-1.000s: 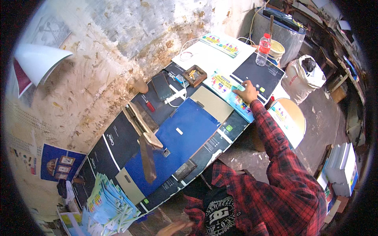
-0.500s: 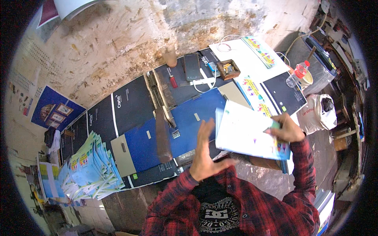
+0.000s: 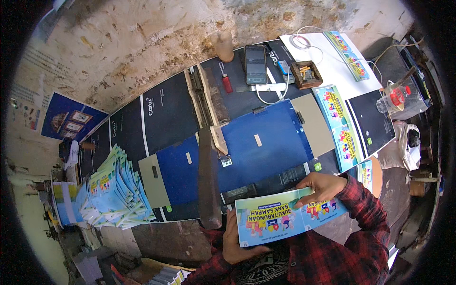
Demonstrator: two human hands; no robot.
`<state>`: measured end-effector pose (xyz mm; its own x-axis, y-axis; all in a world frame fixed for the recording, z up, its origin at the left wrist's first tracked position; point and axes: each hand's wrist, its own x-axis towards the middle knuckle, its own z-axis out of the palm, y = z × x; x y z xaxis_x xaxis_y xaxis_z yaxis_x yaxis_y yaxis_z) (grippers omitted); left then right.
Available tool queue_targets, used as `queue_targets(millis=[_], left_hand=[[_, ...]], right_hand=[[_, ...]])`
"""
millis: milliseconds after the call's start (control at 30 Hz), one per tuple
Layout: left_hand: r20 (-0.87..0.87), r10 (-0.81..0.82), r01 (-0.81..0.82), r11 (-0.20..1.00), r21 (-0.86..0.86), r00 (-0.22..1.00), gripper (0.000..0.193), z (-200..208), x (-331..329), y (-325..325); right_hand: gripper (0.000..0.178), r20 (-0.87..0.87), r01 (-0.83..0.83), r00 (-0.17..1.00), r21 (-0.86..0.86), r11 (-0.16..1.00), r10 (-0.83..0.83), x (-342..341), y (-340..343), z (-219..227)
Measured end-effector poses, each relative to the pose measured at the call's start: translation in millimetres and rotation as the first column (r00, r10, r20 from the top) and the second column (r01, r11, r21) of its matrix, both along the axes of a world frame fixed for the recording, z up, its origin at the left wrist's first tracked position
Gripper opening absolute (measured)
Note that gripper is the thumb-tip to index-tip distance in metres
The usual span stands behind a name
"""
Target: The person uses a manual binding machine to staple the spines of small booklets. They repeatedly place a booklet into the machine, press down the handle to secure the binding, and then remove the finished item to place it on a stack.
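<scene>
A printed booklet sheet [image 3: 270, 221], light blue and green with two colourful panels side by side, is held near my chest. My right hand [image 3: 323, 187] pinches its upper edge, the thumb lying over the printed face. At the sheet's left end my left hand [image 3: 237, 240] holds the edge, with its thumb by the lower corner and some fingers hidden. Beyond the sheet lies a blue board [image 3: 266, 137] with beige end panels and small tabs. Across that board stretches a long brown bar [image 3: 209, 175], joined to a wooden-railed device [image 3: 202, 95].
Many similar sheets are fanned in a pile [image 3: 111, 190] at the left. More printed sheets [image 3: 339, 128] lie at the right. Along the back are a phone [image 3: 255, 64], a red lighter [image 3: 227, 84], an ashtray [image 3: 306, 74] and a cup [image 3: 223, 46]. A plastic bottle [image 3: 394, 99] stands far right.
The sheet has come down and left toward my chest, its colourful printed side now showing. My left hand, spread apart from it before, now holds its left end. The view has shifted.
</scene>
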<state>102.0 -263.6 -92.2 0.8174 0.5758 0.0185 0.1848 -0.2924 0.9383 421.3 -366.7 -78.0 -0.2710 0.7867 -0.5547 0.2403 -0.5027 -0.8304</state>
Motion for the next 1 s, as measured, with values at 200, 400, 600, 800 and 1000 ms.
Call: queue_targets(millis=[200,400,600,800,1000], left_hand=[[-0.203,-0.008,-0.063,0.937,-0.342,0.979,0.035,12.0,8.8,14.2],[-0.333,0.292,-0.435,0.441,-0.785,0.897,0.029,-53.0,10.5,19.3],[-0.209,0.488,-0.459,0.474,-0.751,0.847,0.035,-111.4,19.1,71.7],[-0.222,0.472,-0.432,0.403,-0.807,0.853,0.035,-119.7,-32.6,122.0],[-0.278,0.355,-0.405,0.361,-0.840,0.893,0.036,-130.7,-59.6,145.4]], right_hand=[[0.041,0.135,-0.046,0.990,0.044,0.998,0.039,13.4,24.3,-9.7],[0.040,0.415,-0.150,0.909,0.262,0.953,0.029,23.1,75.5,-41.6],[0.046,0.738,-0.159,0.608,0.475,0.865,-0.294,11.7,130.0,-39.7],[0.066,0.674,-0.033,0.423,0.679,0.733,-0.606,-34.0,103.8,-52.9],[0.068,0.732,0.115,0.306,0.606,0.787,-0.609,-67.5,89.7,-83.7]])
